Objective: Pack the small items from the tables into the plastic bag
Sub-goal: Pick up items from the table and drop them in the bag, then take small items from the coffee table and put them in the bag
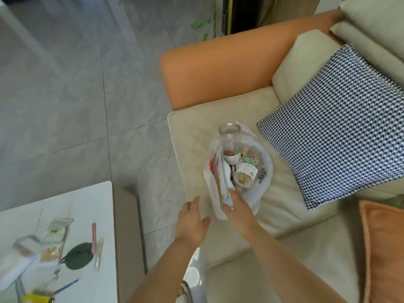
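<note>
A white translucent plastic bag (261, 189) stands open on the beige sofa seat (196, 138). A clear bottle (229, 133) sticks up from it, and a small clear snack jar (246, 174) and coloured packets lie inside. My right hand (237, 207) touches the bag's near edge beside a flat packet (226, 182); whether it grips is not visible. My left hand (192, 218) hovers open just left of the bag, holding nothing. More small items lie on the white table (87, 204) at lower left: a dark green pouch (77, 255), a red pen (94, 237), clear sachets (51, 253).
A houndstooth cushion (334, 127) lies on the sofa right of the bag, an orange cushion (382, 248) at lower right. The orange armrest (218, 73) rises behind the seat. Grey tiled floor (76, 95) separates sofa and table. A yellow box (37, 298) sits at the table's near edge.
</note>
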`<state>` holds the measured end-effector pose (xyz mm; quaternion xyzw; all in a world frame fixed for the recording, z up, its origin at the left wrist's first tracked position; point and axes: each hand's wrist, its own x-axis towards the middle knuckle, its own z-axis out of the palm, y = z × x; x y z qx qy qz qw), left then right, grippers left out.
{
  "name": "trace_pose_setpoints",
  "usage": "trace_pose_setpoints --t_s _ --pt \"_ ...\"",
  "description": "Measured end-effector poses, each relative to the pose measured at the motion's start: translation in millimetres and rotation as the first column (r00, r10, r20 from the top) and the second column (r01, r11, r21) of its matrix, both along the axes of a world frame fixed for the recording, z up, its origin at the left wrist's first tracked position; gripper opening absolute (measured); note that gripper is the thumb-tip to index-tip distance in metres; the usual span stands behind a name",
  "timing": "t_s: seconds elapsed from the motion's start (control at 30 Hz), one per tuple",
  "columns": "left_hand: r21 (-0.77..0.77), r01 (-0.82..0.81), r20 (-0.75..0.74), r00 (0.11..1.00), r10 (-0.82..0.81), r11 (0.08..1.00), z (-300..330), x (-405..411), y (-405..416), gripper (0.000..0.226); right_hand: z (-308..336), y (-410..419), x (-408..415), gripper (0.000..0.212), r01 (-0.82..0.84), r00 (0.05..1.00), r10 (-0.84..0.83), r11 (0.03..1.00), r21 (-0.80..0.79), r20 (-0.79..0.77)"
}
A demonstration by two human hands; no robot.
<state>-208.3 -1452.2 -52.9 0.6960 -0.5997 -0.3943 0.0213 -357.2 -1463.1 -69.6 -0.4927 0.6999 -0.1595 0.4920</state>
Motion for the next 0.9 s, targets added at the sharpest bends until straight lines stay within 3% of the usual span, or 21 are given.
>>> trace_pose_setpoints --t_s 0.2,0.43,0.67,0.9 --pt "0.049 -0.010 0.095 0.995 0.005 0.999 10.7 25.4 25.3 0.066 9.8 20.9 17.1 0.061 -0.167 0.976 0.167 0.986 0.012 -0.136" --pt "0.082 -0.052 0.170 0.985 0.037 0.995 3.7 75.5 75.1 0.056 9.1 49.0 71.0 0.051 -0.368 0.894 0.369 0.928 0.054 -0.255" --pt "0.078 -0.219 0.173 0.964 0.203 0.973 8.9 157.9 163.5 0.056 16.8 109.4 160.6 0.054 -0.561 0.779 0.553 0.825 0.065 -0.297" --pt "0.051 -0.374 0.216 0.909 0.355 0.926 21.8 248.9 259.0 0.043 30.0 184.2 264.4 0.058 -0.764 0.588 0.728 0.643 0.053 -0.353"
